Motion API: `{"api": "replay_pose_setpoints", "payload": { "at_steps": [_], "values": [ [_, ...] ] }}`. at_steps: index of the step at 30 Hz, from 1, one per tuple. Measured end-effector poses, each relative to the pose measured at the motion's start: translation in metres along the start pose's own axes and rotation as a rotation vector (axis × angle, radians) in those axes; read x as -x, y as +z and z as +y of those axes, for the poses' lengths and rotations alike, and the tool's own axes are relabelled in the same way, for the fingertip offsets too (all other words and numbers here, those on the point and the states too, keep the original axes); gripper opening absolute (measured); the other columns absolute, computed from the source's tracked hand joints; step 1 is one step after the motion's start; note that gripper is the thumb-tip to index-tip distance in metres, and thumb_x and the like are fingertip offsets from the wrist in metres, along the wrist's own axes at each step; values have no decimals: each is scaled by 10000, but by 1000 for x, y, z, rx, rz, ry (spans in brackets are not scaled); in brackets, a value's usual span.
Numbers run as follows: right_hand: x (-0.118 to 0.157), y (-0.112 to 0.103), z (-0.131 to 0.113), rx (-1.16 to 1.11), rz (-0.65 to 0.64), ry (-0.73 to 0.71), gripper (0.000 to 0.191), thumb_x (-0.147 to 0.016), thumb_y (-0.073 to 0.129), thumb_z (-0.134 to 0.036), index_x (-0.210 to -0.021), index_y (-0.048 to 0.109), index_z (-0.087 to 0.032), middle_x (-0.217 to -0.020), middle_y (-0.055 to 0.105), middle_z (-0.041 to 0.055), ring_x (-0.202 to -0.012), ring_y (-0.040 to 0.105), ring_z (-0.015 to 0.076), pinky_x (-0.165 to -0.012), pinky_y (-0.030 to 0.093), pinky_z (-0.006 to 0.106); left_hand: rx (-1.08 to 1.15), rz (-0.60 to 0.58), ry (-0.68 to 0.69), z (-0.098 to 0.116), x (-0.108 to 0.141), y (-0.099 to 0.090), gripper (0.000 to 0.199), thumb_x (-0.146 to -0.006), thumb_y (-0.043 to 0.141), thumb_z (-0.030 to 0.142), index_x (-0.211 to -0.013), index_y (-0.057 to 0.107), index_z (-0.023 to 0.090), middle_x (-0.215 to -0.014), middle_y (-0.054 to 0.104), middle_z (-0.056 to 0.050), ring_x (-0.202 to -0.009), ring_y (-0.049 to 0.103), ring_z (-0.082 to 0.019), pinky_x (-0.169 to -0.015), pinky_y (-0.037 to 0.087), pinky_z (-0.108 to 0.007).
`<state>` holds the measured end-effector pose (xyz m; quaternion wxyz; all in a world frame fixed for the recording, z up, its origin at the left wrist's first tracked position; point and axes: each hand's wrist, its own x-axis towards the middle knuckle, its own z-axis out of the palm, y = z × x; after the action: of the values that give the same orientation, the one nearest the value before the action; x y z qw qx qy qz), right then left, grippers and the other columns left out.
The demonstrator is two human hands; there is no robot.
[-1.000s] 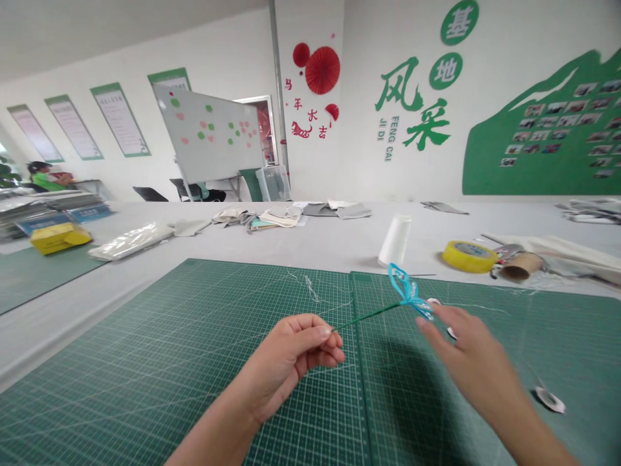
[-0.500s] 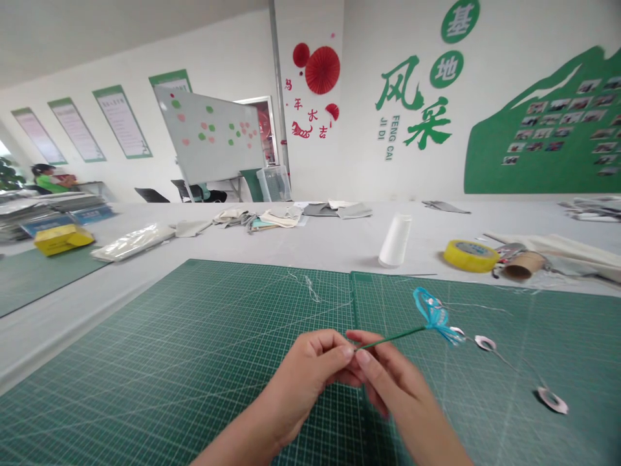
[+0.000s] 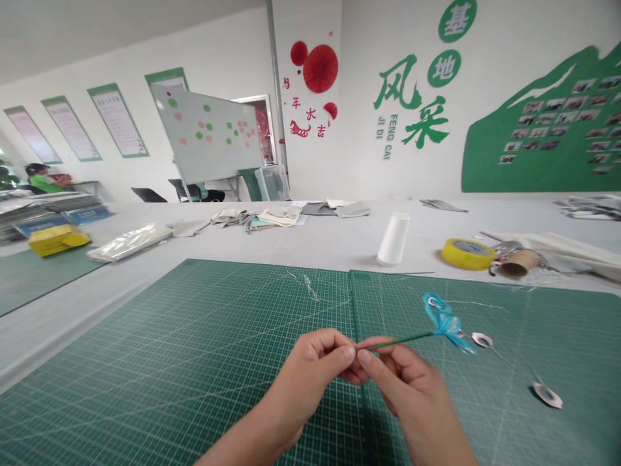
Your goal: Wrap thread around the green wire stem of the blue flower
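Observation:
A blue flower (image 3: 444, 323) with looped petals tops a thin green stem (image 3: 405, 340), which points right and slightly up. My left hand (image 3: 323, 362) pinches the stem's lower end between thumb and fingertips. Close against it, my right hand (image 3: 405, 382) is closed on the same stem with thumb and forefinger. The stem's very end is hidden by the fingertips. Both hands are above a green cutting mat (image 3: 233, 323). Right of the flower lie pale oval rings (image 3: 547, 395) joined by thin grey wire.
A white thread cone (image 3: 393, 239), a yellow tape roll (image 3: 468, 254) and a cardboard tube (image 3: 520, 263) stand behind the mat. Fabric scraps (image 3: 281, 215) lie farther back. At left are a yellow box (image 3: 58, 240) and a clear plastic packet (image 3: 130, 243). A person (image 3: 46, 178) sits far left.
The flower head has turned and shifted a little to the right, showing its petals differently. My right hand has moved slightly right, while my left stays nearly in place.

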<state>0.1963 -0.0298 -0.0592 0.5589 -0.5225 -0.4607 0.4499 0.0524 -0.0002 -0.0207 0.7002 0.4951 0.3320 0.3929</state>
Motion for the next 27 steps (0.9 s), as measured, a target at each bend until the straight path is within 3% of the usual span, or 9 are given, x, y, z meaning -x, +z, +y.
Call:
{"api": "replay_pose_setpoints", "payload": {
  "at_steps": [7,14,18,22,24,27],
  "values": [
    [0,0,1,46,-34,-13,286,-833,625,-461,-907,683,-192,-699,636,12,-592,504,164,-531,368,273,-197,27,71,-2,-3,0,185,-831,585,268,-720,634,128,-692,613,-33,-693,572,-159,-703,460,-290],
    [-1,-2,-6,317,75,-88,300,-842,569,-462,-861,662,-177,-529,264,-97,-483,307,125,-471,257,248,-331,70,97,-7,-2,-4,35,-798,606,196,-787,586,170,-698,602,4,-646,585,-147,-620,467,-266],
    [1,-2,-7,366,47,-90,316,-867,534,-469,-888,652,-177,-539,234,-98,-485,285,125,-471,239,253,-371,79,80,-6,-2,-5,97,-836,555,212,-750,572,170,-673,618,-6,-607,596,-144,-618,484,-276],
    [0,-3,-5,329,-1,-93,317,-878,528,-472,-916,673,-192,-565,416,-62,-521,384,143,-504,319,263,-330,51,60,-6,-2,-3,90,-850,534,236,-782,540,177,-647,608,9,-543,587,-124,-555,460,-246],
    [-2,-4,-5,306,-34,-102,303,-882,532,-459,-912,686,-200,-650,561,-20,-583,479,165,-547,374,274,-304,39,42,-6,-2,-2,95,-851,526,246,-784,523,179,-636,605,12,-520,584,-118,-527,442,-233],
    [-4,-5,-5,281,-63,-117,276,-884,541,-433,-893,699,-207,-747,658,15,-687,572,196,-606,429,285,-289,27,9,-6,-2,-2,96,-850,520,252,-790,510,179,-632,606,12,-506,584,-113,-507,427,-221]
  ]
}}
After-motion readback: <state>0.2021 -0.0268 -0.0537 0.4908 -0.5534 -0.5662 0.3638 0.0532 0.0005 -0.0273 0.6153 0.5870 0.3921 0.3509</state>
